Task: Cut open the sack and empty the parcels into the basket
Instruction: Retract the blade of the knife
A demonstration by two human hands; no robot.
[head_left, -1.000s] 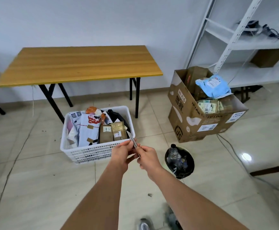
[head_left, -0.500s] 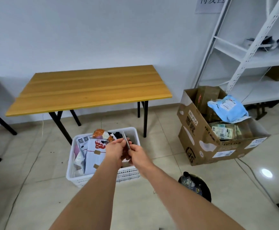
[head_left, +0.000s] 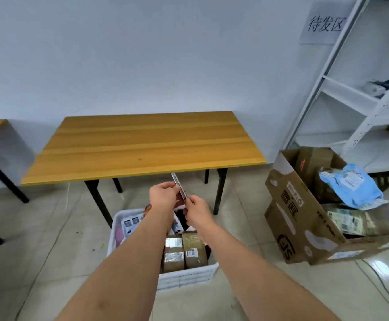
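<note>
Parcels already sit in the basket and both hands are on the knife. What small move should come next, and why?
Probably set the knife down on the table. Both the left hand and right hand pinch it just in front of the table, the basket already holds parcels, and no sack is in view.

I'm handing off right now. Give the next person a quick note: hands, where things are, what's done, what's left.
Left hand and right hand both pinch a small metal cutter, held up in front of the table.
Basket is on the floor below, already holding parcels.
No sack in view, so whether it has been cut or emptied can't be told.
Left: probably only stowing the cutter.
</note>
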